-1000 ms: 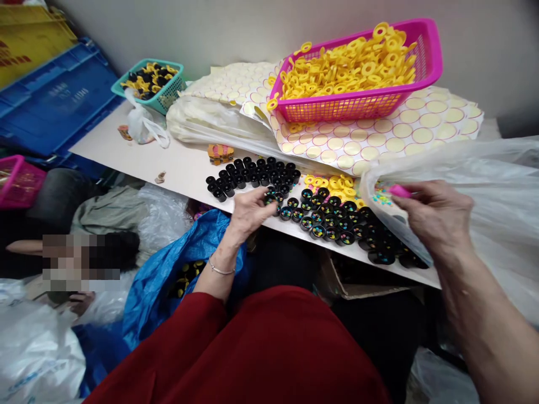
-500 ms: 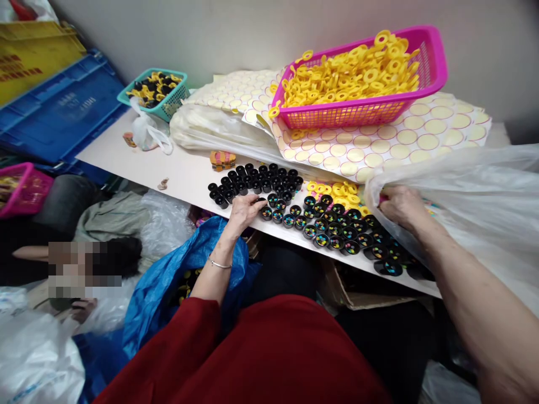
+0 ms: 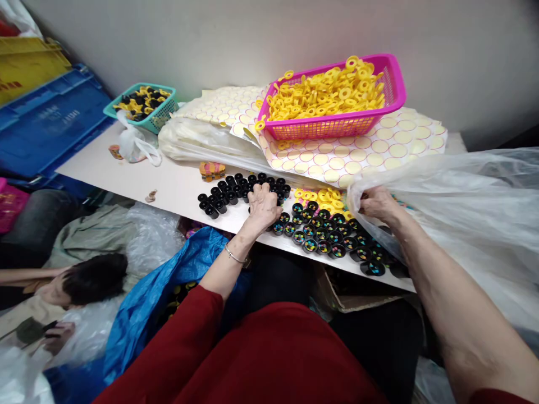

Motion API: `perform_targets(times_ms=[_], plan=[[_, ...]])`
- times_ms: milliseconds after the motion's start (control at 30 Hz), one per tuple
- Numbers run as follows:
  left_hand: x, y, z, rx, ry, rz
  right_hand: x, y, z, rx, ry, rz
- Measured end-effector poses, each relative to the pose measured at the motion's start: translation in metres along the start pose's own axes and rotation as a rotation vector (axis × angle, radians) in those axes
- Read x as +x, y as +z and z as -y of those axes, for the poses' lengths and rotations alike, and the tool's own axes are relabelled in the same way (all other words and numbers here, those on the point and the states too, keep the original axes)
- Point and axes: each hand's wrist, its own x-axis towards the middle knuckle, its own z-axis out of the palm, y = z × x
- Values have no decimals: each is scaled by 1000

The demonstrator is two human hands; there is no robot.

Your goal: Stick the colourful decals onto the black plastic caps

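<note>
Many small black cups point(image 3: 236, 189) stand in rows on a white board point(image 3: 126, 174); those to the right point(image 3: 324, 233) hold coloured bits. My left hand point(image 3: 263, 205) rests palm down on the cups at the middle, fingers curled over them. My right hand point(image 3: 377, 203) is closed on the edge of a big clear plastic bag point(image 3: 463, 207) that holds small coloured pieces. Loose yellow rings point(image 3: 324, 196) lie between my hands.
A pink basket point(image 3: 337, 123) of yellow rings sits on dotted sheets point(image 3: 379, 148) at the back. A teal basket point(image 3: 143, 104) stands far left, beside blue and yellow crates point(image 3: 42, 120). A blue bag point(image 3: 168, 280) hangs below the board. Another person point(image 3: 80, 283) lies low on the left.
My left hand moved up from the board's front edge onto the black cups. My right hand, which held a pink piece, went to the bag's mouth and stays there.
</note>
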Motion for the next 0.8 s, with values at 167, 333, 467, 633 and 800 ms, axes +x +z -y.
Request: perform_targets(times_ms=[167, 333, 467, 633, 800], plan=[[2, 0, -2, 48, -33, 53, -25, -11, -2, 373, 109, -56], [2, 3, -1, 36, -52, 48, -54, -25, 8, 585, 55, -152], [-1, -1, -2, 27, -66, 9, -80, -29, 22, 617, 44, -230], [-3, -1, -2, 51, -111, 35, -104, -24, 37, 575, 23, -236], [-2, 11, 2, 10, -167, -11, -113, -17, 44, 493, -49, -216]])
